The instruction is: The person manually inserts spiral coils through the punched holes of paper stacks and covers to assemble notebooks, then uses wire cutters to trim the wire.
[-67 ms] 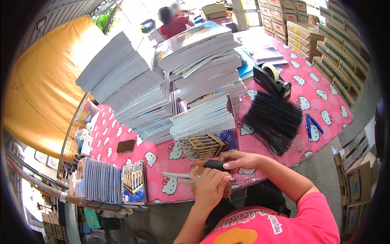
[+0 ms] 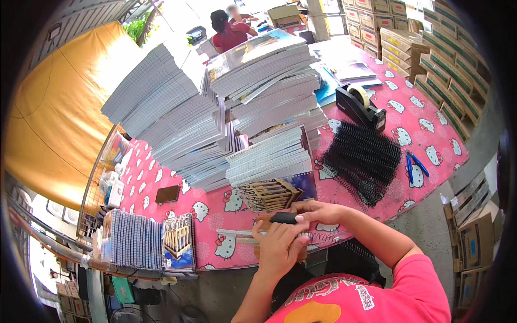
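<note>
Though what the left hand [image 2: 281, 242] grips cannot be told, the right hand [image 2: 319, 211] is clamped on a black piece [image 2: 283, 217] near a coil [image 2: 325, 237] at the near edge of the desk [image 2: 209, 237]; coil-feeding seems in hand, calling for steadiness. Beyond, books [image 2: 272, 192] bear bold lettering; far boxes [image 2: 372, 24] carry unreadable print.

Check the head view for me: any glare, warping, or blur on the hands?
Head view: glare whites out the background beyond the paper stacks; the cartons at right lean and bow near the dark rim; left hand and right hand look fairly sharp.
</note>
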